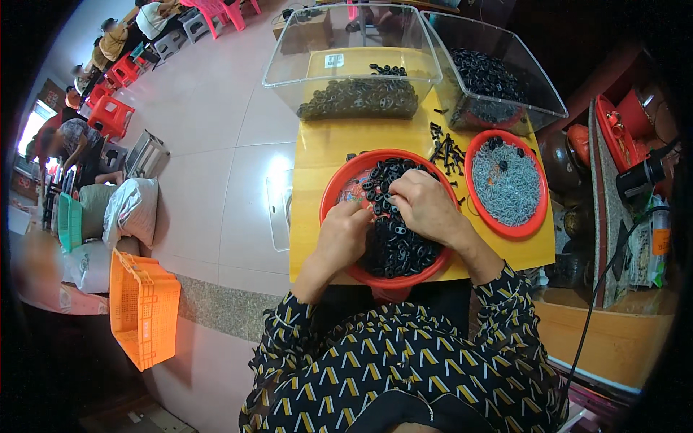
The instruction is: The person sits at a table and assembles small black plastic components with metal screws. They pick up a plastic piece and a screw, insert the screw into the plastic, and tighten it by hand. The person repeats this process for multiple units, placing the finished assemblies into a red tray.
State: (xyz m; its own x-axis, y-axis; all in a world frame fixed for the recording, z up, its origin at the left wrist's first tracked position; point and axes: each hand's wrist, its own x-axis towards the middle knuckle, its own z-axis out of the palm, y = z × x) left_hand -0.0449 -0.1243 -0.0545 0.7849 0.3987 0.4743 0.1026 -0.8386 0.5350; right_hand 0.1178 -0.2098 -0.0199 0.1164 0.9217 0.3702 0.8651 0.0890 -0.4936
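Both my hands work over a round red basin (426, 280) heaped with small black oval plastic pieces (401, 256), several of which show two holes. My left hand (343, 234) is closed at the basin's left side, fingertips drawn together; anything in them is too small to make out. Across from it, my right hand (427, 206) has its thumb and fingers pinched just above the pile, and what they hold is hidden. To the right, a red tray (498, 232) holds many silver screws (505, 189), with a few black pieces on top. Dark slender parts (449, 153) lie loose between the two containers.
On the yellow tabletop (307, 155), a clear plastic bin (354, 72) with black pieces stands at the back, and another clear bin (498, 86) beside it. An orange crate (144, 310) is on the floor at left. A black cable (599, 289) hangs at right. People sit farther left.
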